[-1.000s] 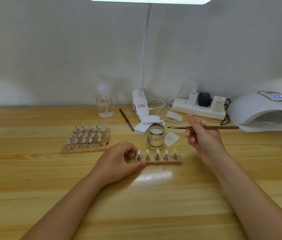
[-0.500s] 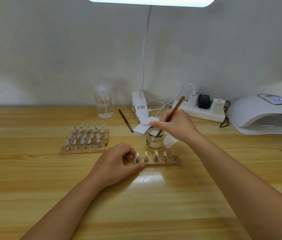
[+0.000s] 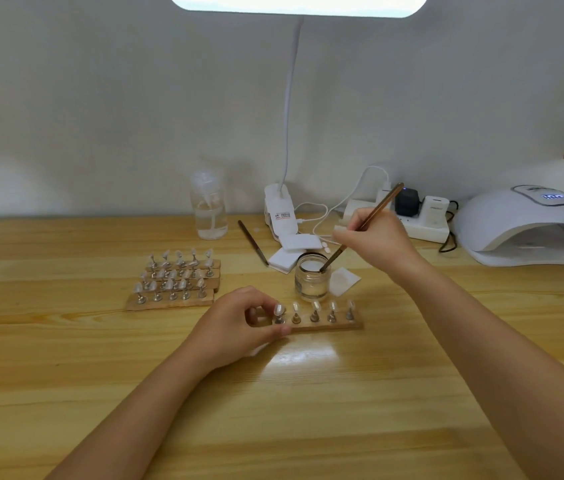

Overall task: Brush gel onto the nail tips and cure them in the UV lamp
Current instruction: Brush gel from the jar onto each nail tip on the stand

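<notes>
Stretching bare toward the viewer, the wooden desk leaves wide room in front of the holder strip of five nail tips, whose left end the left hand pinches. Just behind it, the right hand grips a brush, tilted with its tip in the open gel jar. Three more tip strips lie left; the UV lamp sits far right, beside the power strip.

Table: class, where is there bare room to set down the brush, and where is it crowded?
Free: the wood left of the stacked strips, and the near table between the forearms. Crowded: around the jar, pads and power strip, and by the UV lamp.
</notes>
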`<state>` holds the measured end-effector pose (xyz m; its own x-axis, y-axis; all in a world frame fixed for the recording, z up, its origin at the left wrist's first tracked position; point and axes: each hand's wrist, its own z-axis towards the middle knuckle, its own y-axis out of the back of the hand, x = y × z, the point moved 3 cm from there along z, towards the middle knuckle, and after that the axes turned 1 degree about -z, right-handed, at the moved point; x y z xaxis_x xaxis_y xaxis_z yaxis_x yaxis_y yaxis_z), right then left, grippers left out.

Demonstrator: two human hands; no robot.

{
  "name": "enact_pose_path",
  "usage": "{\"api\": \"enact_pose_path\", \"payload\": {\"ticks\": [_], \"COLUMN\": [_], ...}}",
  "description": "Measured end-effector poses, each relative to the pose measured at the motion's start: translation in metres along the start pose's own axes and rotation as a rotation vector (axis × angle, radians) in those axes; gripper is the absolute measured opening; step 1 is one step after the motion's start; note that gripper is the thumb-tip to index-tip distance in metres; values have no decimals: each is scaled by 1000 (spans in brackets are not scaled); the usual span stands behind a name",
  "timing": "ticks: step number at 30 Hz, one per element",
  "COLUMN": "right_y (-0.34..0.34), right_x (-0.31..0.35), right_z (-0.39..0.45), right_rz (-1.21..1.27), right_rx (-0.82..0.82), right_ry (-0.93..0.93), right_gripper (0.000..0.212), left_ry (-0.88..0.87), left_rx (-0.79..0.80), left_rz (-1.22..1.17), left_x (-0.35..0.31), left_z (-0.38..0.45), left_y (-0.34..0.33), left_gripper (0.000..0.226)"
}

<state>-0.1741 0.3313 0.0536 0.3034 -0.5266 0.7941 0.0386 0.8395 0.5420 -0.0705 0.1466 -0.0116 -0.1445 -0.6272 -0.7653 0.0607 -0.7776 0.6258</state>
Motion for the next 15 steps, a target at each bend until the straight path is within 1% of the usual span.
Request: {"api": "enact_pose_path", "payload": {"ticks": [2,9,15], "right_y": [5,11,20], "right_x": [-2,-8,-10], "right_z": [-1,-4,-3], "right_rz": [40,138,149], "right_rx": [-32,-38,-68], "right_ry": [-25,-102,-114], "right_gripper": [32,31,30], "left_ry": [14,17,25], "left_rx": [-11,-39,-49], "left_rz": [-12,-71,-90], "left_x": [-1,-3,-4], "left_z": [0,-2,-3], "left_y": [0,-1,-1], "left_gripper": [18,16,17]}}
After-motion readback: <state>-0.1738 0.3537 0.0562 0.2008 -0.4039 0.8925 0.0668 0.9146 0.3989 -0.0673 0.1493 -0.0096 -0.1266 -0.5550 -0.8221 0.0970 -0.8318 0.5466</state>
